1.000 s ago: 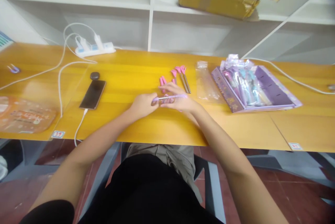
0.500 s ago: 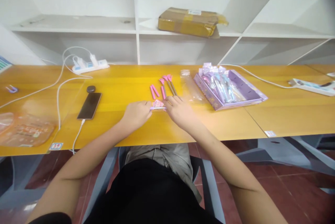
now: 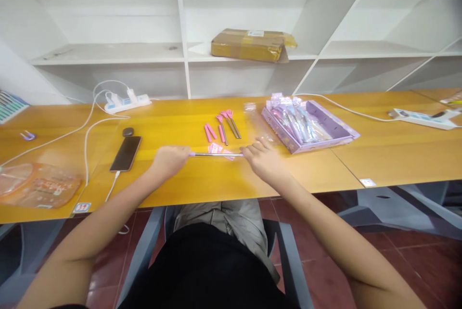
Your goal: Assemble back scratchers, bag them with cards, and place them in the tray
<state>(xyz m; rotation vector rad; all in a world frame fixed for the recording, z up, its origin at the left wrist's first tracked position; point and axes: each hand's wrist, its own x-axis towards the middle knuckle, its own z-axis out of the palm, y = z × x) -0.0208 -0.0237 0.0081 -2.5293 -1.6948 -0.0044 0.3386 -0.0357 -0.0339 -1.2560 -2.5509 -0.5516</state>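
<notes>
Both hands (image 3: 170, 160) (image 3: 265, 163) clasp a silver-and-purple rod (image 3: 215, 154) (table sticker (image 3: 82, 207): "39").

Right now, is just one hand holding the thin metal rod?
No, the left hand grips one end of the rod and the right hand holds the other.

A thin metal rod (image 3: 216, 154) with purple ends is held level between the left hand (image 3: 171, 160) and the right hand (image 3: 265, 161), its ends gripped in closed fingers. Small pink cards (image 3: 215, 148) are seen on the desk (image 3: 202, 181) just beside the rod. Beyond them, pink hand-shaped scratchers (image 3: 231, 123) and pink tubes (image 3: 208, 134) are laid out. Wrapped items (image 3: 299, 119) are held in a purple box (image 3: 327, 143) to the right. A phone (image 3: 126, 153) is plugged into a white cable (image 3: 113, 185) at the left.
</notes>
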